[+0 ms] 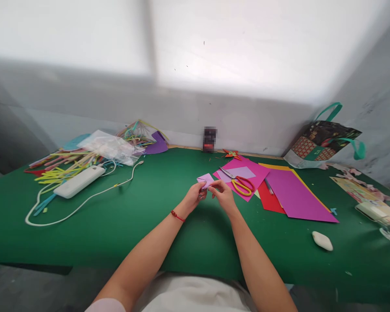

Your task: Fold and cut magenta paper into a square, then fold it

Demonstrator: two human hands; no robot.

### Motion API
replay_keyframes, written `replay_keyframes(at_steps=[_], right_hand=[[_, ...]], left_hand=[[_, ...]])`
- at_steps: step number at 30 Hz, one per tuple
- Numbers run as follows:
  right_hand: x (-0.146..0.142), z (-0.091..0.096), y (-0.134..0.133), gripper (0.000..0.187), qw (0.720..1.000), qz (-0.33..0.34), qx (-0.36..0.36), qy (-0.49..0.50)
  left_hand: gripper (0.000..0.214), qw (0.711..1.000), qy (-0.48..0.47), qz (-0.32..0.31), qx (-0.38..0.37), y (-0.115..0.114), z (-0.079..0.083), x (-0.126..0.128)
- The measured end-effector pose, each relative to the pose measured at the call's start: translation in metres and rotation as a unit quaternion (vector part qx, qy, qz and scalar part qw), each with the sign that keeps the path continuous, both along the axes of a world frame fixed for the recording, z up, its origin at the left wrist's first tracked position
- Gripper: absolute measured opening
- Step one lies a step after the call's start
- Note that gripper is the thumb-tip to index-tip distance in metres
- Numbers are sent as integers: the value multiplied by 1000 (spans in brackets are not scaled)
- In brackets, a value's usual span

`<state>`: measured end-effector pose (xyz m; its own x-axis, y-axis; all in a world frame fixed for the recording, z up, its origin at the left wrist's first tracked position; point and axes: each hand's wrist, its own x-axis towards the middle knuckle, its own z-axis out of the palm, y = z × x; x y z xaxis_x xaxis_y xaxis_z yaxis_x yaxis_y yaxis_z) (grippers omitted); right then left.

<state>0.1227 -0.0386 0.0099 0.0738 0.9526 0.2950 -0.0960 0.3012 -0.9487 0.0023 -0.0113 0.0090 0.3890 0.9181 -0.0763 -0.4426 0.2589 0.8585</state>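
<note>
A small piece of folded lilac paper [205, 178] is held up over the green table, between my two hands. My left hand [195, 194] grips it from the left, with the thumb on the paper and the other fingers curled behind. From the other side, my right hand [223, 193] pinches the paper's lower right edge between thumb and fingers. Just right of my hands, scissors [242, 184] with red and yellow handles lie on a lilac sheet [247, 172] and a pink sheet [261, 170]. Part of the folded paper is hidden by my fingers.
A white power strip [81, 181] with a looping cable lies left, before strips of coloured paper [56, 173] and a plastic bag [112, 147]. Purple sheets [299, 190], a white case [322, 241] and a patterned bag [321, 145] are at right. A red paper star [232, 154] lies near the wall.
</note>
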Motion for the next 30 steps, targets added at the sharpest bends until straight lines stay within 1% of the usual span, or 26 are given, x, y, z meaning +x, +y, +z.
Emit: replay_keyframes(at_steps=[3, 6, 10, 12, 16, 18, 22, 26, 28, 30], right_hand=[[0, -4, 3, 28, 999, -40, 1, 16], [-2, -6, 4, 31, 998, -62, -2, 18], [-7, -9, 2, 31, 996, -88, -3, 8], [-9, -10, 1, 31, 996, -93, -3, 4], [-11, -12, 0, 29, 996, -93, -8, -4], [-11, -13, 0, 28, 996, -92, -4, 1], [-9, -11, 1, 31, 995, -98, 16, 23], [-8, -7, 2, 31, 995, -95, 22, 10], [-8, -5, 2, 30, 995, -94, 15, 14], [-8, -4, 2, 32, 996, -91, 3, 24]], left_hand=[[26, 1000, 15, -25, 0, -5, -3, 5], [21, 999, 23, -32, 3, -8, -3, 7], [23, 998, 36, -35, 23, -9, -3, 7], [27, 997, 52, -32, 40, -8, -3, 7], [37, 989, 108, -14, 98, -7, -4, 7], [40, 986, 120, -6, 111, -6, -4, 7], [41, 989, 112, -16, 100, -6, -7, 9], [44, 993, 83, -17, 88, -5, -11, 11], [50, 993, 75, -27, 87, -4, -12, 11], [62, 991, 79, -53, 90, -3, -11, 10]])
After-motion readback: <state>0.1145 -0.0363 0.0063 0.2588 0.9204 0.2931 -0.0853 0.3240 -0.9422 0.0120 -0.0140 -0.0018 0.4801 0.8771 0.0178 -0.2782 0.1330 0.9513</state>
